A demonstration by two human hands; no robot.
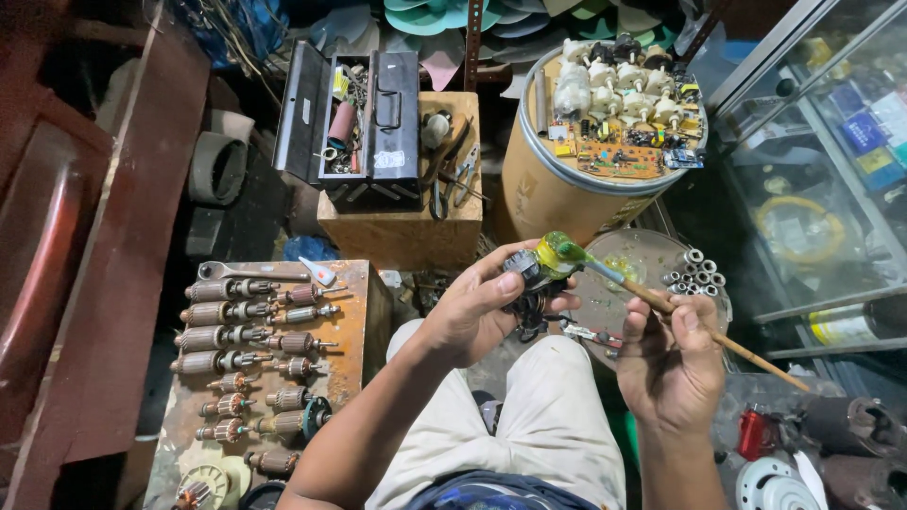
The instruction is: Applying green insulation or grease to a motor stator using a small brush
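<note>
My left hand grips a small dark motor part with wires hanging below it, held above my lap. My right hand holds a thin wooden-handled brush. The brush's tip, wet with yellow-green varnish, rests on the top of the motor part.
A rusty tray at the left carries rows of copper-wound armatures. Behind it stand an open black toolbox on a wooden box and a cardboard drum topped with circuit boards. A round metal dish with bearings lies at the right, by a glass cabinet.
</note>
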